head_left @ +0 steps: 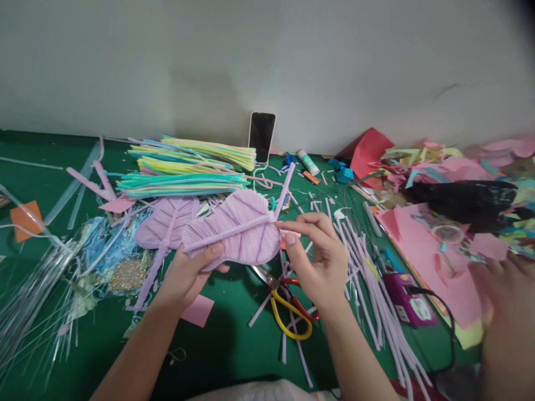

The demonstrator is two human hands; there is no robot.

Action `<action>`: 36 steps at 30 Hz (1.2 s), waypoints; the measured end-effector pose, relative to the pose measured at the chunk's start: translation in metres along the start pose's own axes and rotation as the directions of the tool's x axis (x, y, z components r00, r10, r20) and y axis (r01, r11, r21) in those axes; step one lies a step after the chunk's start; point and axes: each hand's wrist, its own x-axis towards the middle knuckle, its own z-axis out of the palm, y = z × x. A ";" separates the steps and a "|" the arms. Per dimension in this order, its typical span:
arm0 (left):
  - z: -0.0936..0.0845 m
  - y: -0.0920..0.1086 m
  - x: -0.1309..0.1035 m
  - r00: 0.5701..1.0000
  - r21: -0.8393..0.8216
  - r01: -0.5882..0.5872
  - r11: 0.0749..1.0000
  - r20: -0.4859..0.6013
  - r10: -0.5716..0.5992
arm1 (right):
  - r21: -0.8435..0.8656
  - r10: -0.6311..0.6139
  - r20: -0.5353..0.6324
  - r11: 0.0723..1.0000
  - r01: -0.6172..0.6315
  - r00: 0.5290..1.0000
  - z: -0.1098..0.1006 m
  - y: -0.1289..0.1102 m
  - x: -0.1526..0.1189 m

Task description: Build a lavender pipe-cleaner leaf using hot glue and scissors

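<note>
My left hand (194,273) grips the lower left edge of a lilac leaf made of pipe cleaners (234,231), thumb on top. A darker midrib and side veins run across it, and a bare stem sticks up at its right end. My right hand (320,253) has its thumb and forefinger bent together at that right end, close to the stem's base. A second lilac leaf (167,223) with a wrapped stem lies behind my left hand. Scissors with red and yellow handles (288,303) lie below the held leaf, partly over loose lilac strips.
Bundled pipe cleaners (184,181) lie along the wall, with a phone (262,136) propped behind. Loose lilac pipe cleaners (378,295) and a purple corded device (409,301) are on the right. Paper scraps (455,167) heap farther right, near another person's arm (504,334). Wires (37,295) spread left.
</note>
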 end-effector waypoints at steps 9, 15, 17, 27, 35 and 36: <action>0.001 0.000 0.001 1.000 -0.004 0.005 1.000 0.000 -0.005 | 0.016 0.032 0.002 0.999 -0.032 0.999 0.000 0.001 -0.002; 0.000 -0.003 0.003 1.000 0.003 -0.004 1.000 0.008 0.004 | -0.025 0.031 -0.015 0.999 -0.032 0.999 0.000 0.001 -0.003; 0.000 -0.003 0.003 1.000 -0.001 -0.013 1.000 0.003 0.013 | -0.041 0.022 -0.023 0.999 -0.023 0.999 0.000 0.001 -0.003; 0.001 -0.003 0.004 0.999 -0.056 0.039 0.998 -0.018 -0.040 | -0.056 -0.022 0.026 0.998 0.024 0.999 -0.002 0.001 -0.003; 0.010 0.003 0.002 0.974 -0.122 0.134 0.983 -0.166 -0.154 | -0.089 -0.076 0.245 0.991 0.101 0.966 -0.013 0.008 -0.007; 0.010 0.003 0.002 0.971 -0.125 0.144 0.982 -0.172 -0.165 | -0.092 -0.087 0.240 0.989 0.112 0.967 -0.012 0.009 -0.008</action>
